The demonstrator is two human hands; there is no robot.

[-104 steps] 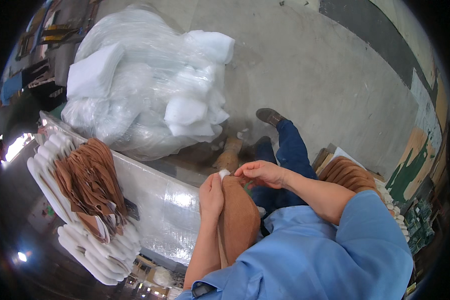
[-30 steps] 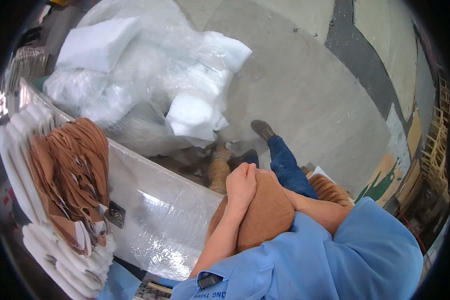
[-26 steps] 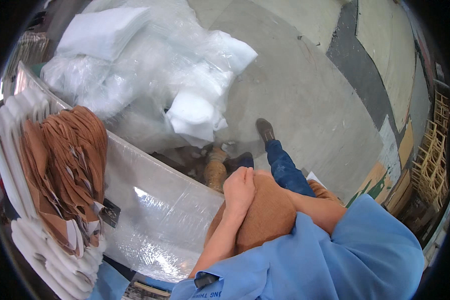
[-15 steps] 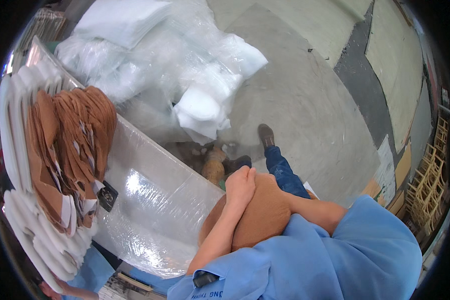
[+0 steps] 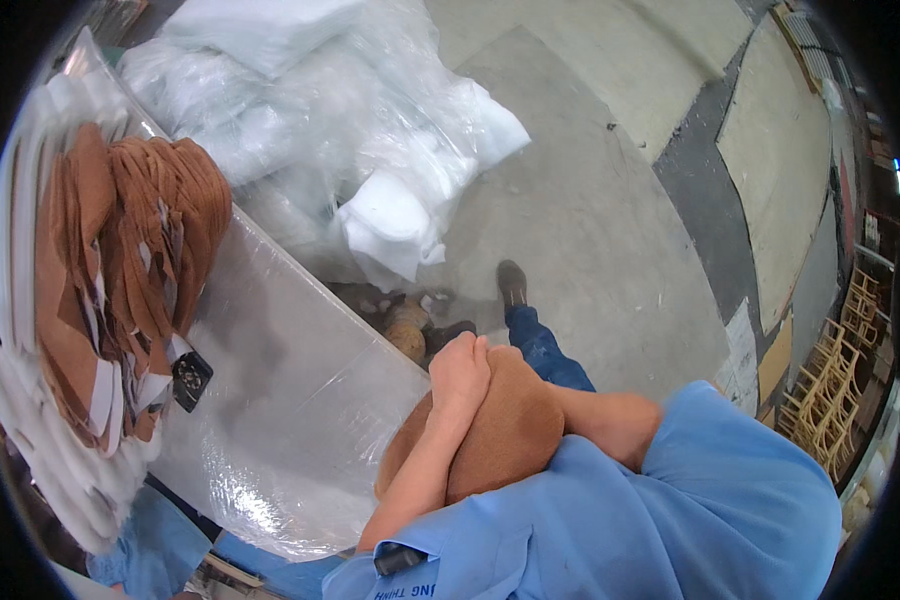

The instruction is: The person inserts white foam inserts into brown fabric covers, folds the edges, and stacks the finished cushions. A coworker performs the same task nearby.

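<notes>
A rounded brown fabric-covered cushion (image 5: 515,425) is held against my front at the near corner of the table. My left hand (image 5: 459,375) lies over its far edge, fingers curled onto the fabric. The right forearm passes behind the cushion's far side; most of my right hand is hidden there, with only a sliver of it (image 5: 483,345) beside the left hand. To the left, a stack of folded brown fabric covers (image 5: 160,230) with white inner sides rests on white foam pads (image 5: 20,230). A black patterned card-like object (image 5: 192,381) lies beside them.
The table (image 5: 270,400) is wrapped in shiny clear film. Beyond it, white foam sheets in clear plastic (image 5: 380,130) are piled on the floor. Wooden frames (image 5: 835,390) stand at the far right. Another person's blue garment (image 5: 155,545) shows at the lower left.
The view has shifted, so the table and stacks sit slightly further left in the picture. Both hands keep their hold on the cushion, with little visible change in grip.
</notes>
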